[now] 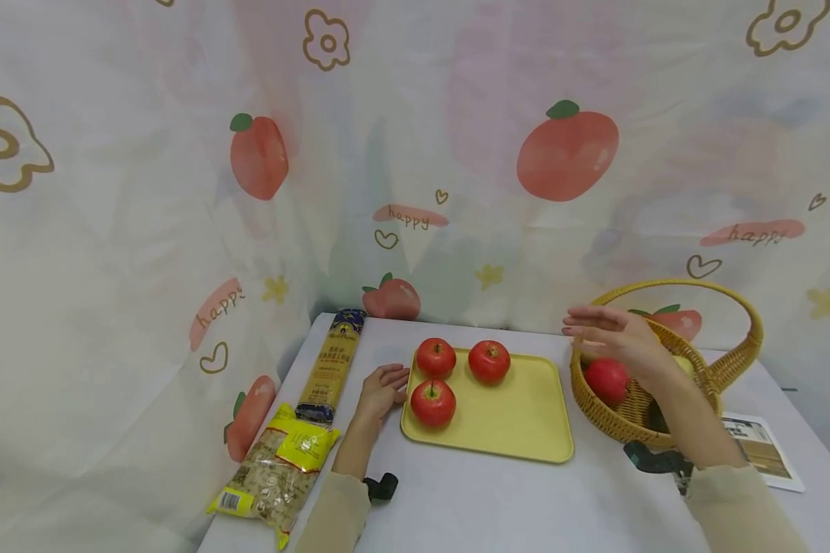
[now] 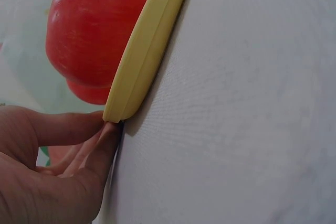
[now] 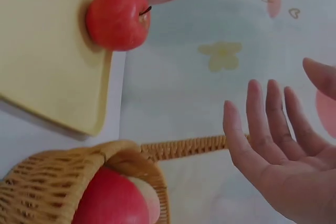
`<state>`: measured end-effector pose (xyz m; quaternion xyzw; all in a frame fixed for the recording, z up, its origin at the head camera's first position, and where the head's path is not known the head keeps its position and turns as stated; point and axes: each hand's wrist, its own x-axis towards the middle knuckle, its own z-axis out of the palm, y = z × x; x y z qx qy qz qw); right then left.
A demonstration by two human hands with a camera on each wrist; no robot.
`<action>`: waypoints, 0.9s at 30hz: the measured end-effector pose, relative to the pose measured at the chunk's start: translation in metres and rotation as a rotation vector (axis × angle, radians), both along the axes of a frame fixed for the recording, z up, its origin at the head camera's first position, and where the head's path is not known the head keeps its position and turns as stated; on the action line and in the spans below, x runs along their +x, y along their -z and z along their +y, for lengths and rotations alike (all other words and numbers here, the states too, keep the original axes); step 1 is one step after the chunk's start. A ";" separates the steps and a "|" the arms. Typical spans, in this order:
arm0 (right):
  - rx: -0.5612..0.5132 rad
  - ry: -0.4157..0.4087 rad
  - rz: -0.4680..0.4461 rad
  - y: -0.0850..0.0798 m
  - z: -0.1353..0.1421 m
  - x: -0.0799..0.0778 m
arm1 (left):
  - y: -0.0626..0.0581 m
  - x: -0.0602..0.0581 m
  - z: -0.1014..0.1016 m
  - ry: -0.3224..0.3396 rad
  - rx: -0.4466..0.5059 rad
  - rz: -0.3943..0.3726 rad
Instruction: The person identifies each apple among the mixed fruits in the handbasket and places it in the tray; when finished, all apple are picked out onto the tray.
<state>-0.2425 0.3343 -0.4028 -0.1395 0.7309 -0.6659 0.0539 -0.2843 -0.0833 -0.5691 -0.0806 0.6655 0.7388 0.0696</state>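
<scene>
My left hand [image 1: 379, 398] is at the left edge of a yellow tray [image 1: 501, 418], and in the left wrist view its thumb and fingers [image 2: 102, 145] pinch the tray's rim. Three red apples [image 1: 433, 404] sit on the left and back part of the tray. Over the left side of a wicker basket [image 1: 595, 407] hovers my right hand [image 1: 622, 346], its fingers extended and holding nothing. Inside the basket lies a red fruit [image 1: 607, 382]; other pieces are partly hidden by the right hand and forearm.
Along the table's left side lie a long pasta packet [image 1: 330, 369] and a clear-and-yellow food bag [image 1: 277, 472]. A flat white-edged printed card [image 1: 768, 453] lies beside the basket at the right. The basket's tall handle [image 1: 692, 284] arches upward. Printed curtains stand behind the table.
</scene>
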 end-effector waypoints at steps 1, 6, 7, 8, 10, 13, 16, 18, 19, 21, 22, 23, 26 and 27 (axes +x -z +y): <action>0.029 0.000 -0.013 0.001 0.003 0.000 | 0.000 0.000 0.000 0.000 0.000 0.000; 0.254 0.000 -0.089 -0.003 0.021 0.000 | -0.001 0.000 0.000 0.000 -0.004 0.008; 0.286 -0.003 -0.111 -0.004 0.025 0.000 | -0.001 0.000 0.000 -0.001 -0.004 0.008; 0.316 -0.005 -0.127 -0.005 0.028 -0.001 | -0.001 0.000 0.001 -0.002 -0.005 0.007; 0.350 -0.005 -0.158 -0.007 0.034 -0.002 | -0.001 0.000 0.001 -0.005 -0.003 0.000; 0.386 0.011 -0.188 -0.009 0.043 -0.005 | -0.001 0.001 0.000 -0.005 0.000 -0.003; 0.415 0.019 -0.203 -0.009 0.054 -0.010 | -0.001 0.001 0.000 -0.003 0.002 -0.003; 0.424 0.019 -0.216 -0.005 0.062 -0.015 | -0.001 0.000 -0.001 -0.004 0.001 -0.002; 0.419 0.016 -0.221 -0.002 0.067 -0.018 | -0.001 0.000 -0.001 -0.003 0.000 0.002; 0.404 0.016 -0.247 0.004 0.075 -0.022 | -0.001 0.000 0.000 -0.002 0.001 0.006; 0.396 0.009 -0.259 0.008 0.080 -0.024 | -0.001 -0.001 0.000 -0.001 0.002 0.005; 0.388 0.005 -0.272 0.012 0.084 -0.026 | -0.001 -0.001 0.000 -0.002 0.004 0.002; 0.370 -0.002 -0.318 0.023 0.095 -0.030 | 0.000 -0.001 0.000 -0.002 0.005 0.002; 0.368 -0.006 -0.326 0.026 0.097 -0.031 | 0.000 -0.001 0.000 -0.004 0.006 -0.001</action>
